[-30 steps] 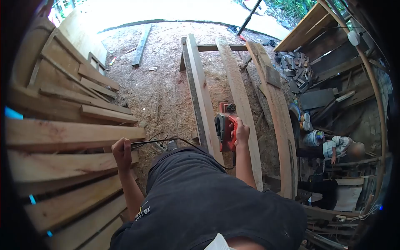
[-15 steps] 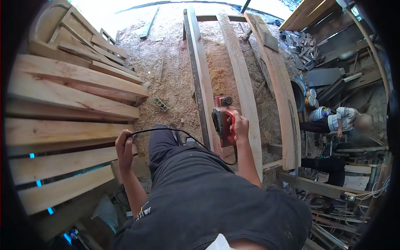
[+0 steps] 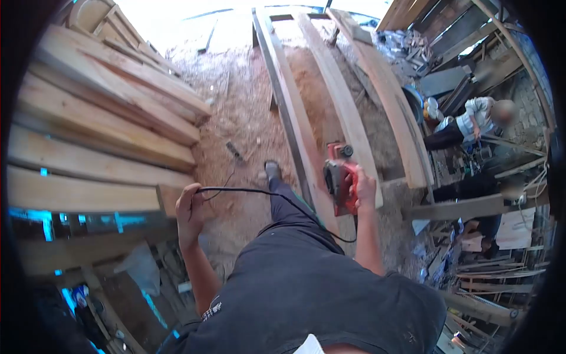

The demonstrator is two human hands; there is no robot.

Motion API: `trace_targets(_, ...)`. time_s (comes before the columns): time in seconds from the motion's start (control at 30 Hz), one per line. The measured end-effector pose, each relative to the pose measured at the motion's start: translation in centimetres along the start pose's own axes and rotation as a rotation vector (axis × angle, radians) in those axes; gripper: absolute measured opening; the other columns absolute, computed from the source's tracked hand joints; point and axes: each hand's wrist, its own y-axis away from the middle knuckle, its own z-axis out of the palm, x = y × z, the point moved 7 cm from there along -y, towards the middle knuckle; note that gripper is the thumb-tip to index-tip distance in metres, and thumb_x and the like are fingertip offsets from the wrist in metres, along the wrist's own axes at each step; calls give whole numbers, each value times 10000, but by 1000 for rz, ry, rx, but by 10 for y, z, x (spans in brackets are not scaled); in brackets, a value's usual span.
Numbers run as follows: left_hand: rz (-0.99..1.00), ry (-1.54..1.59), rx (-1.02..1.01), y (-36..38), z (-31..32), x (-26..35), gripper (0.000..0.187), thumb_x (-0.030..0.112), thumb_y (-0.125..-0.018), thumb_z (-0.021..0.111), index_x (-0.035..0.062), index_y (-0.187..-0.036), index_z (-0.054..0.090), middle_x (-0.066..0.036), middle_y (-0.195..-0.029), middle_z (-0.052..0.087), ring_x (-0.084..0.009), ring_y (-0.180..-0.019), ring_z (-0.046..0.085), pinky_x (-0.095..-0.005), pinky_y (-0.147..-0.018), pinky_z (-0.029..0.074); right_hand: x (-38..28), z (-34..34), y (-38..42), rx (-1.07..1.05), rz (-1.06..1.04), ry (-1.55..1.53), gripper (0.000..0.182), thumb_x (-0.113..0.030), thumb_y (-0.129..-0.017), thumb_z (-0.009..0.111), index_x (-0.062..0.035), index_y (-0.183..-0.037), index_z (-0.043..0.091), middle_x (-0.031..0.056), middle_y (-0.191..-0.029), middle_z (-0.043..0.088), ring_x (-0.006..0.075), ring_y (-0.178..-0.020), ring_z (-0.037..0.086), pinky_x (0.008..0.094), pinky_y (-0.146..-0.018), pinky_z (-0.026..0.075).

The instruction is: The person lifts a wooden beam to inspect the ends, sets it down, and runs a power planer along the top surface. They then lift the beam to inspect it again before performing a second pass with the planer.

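Observation:
My right hand (image 3: 366,190) is wrapped round the handle of a red and black electric hand planer (image 3: 338,187). The planer overlaps the narrow near beam (image 3: 295,112) in this view, its front knob pointing away from me. A black power cord (image 3: 253,190) loops from the planer's rear across my body to the left. My left hand (image 3: 188,213) has its fingers closed on that cord, off to the side near the stacked timber ends. Beyond the planer runs a second pale beam (image 3: 336,88).
Thick sawn timbers (image 3: 106,144) are stacked on my left. A wide plank (image 3: 383,88) lies to the right of the beams. A power strip (image 3: 234,150) rests on the shavings-covered floor. Other people are at the right, one in a light top (image 3: 476,115), among scrap wood.
My body and view have shifted, and a foot now shows forward on the floor. The planer stays in my right hand and the cord in my left.

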Motion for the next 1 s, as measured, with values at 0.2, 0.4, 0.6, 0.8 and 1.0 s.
trace_targets(0.2,41,-84,5,157,-9,24,149,88,-1078,551,-17,-1147,631,-55,-886,617,-123,-791,550,-262,-730,467,69,-91,126,71,76,-18,421,-357,-1040,598,-4,-857,735,72,-703,693,112,-420,525,273,-374,377)
trace_targets(0.4,1,-74,-31,246,-8,32,150,97,-1089,557,-7,-1158,639,-37,-889,608,-98,-759,515,-250,-685,441,121,-151,205,10,152,-13,407,-339,-1039,601,3,-861,728,68,-705,687,105,-424,525,266,-381,384)
trace_targets(0.6,-128,-46,-79,303,16,47,173,118,-1101,530,2,-1186,625,-3,-788,527,-75,-682,452,-242,-603,387,168,-196,225,-2,230,46,407,-336,-1044,607,-5,-840,730,54,-709,692,96,-440,538,257,-396,395)
trace_targets(0.8,-320,-157,-65,339,49,55,190,150,-1103,532,0,-1170,628,1,-783,517,-71,-701,437,-248,-627,378,216,-226,214,-77,173,201,453,-373,-1038,617,-26,-769,727,31,-568,625,103,-402,525,279,-398,404)
trace_targets(1.0,-410,-173,-151,377,70,61,181,133,-1103,530,-3,-1154,638,-2,-826,529,-62,-746,441,-237,-670,378,255,-241,208,-152,201,264,464,-388,-1032,615,-35,-753,728,29,-510,586,111,-393,528,300,-402,385)
